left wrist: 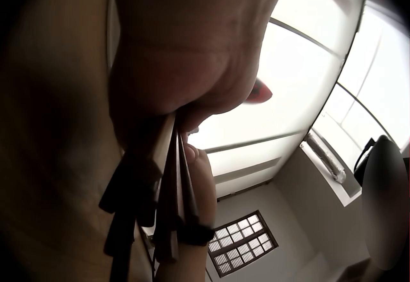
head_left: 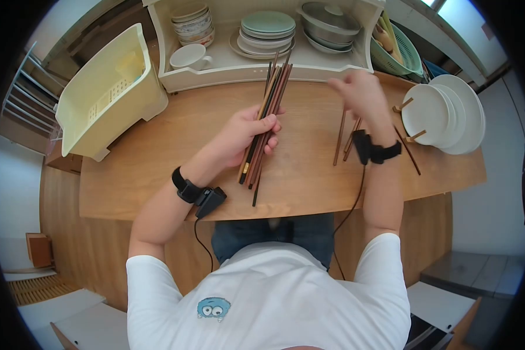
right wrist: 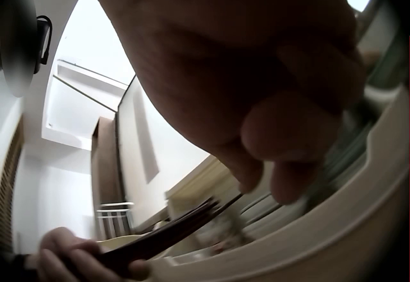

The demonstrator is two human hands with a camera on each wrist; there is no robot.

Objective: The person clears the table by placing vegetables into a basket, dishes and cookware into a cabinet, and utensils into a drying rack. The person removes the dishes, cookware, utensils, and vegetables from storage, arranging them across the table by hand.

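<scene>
The left hand (head_left: 248,137) grips a bundle of dark and reddish-brown chopsticks (head_left: 266,119) around its middle, above the table, with the thumb across it. In the left wrist view, several chopstick ends (left wrist: 168,192) stick out below the left hand (left wrist: 186,77). Over the right part of the table is the right hand (head_left: 364,96), its fingers bent loosely and pointing left; no held thing can be made out. Loose chopsticks (head_left: 339,140) lie beside and partly under the right hand and wrist. The right wrist view shows the right hand (right wrist: 256,83) near, with the bundle (right wrist: 163,237) beyond.
A white shelf (head_left: 233,76) along the back holds stacked bowls (head_left: 192,26), a cup (head_left: 188,57), plates (head_left: 268,35) and a lidded pot (head_left: 332,20). A yellow basket (head_left: 108,87) stands left. White plates (head_left: 429,114) in a wooden rack and a green basket (head_left: 411,52) are right.
</scene>
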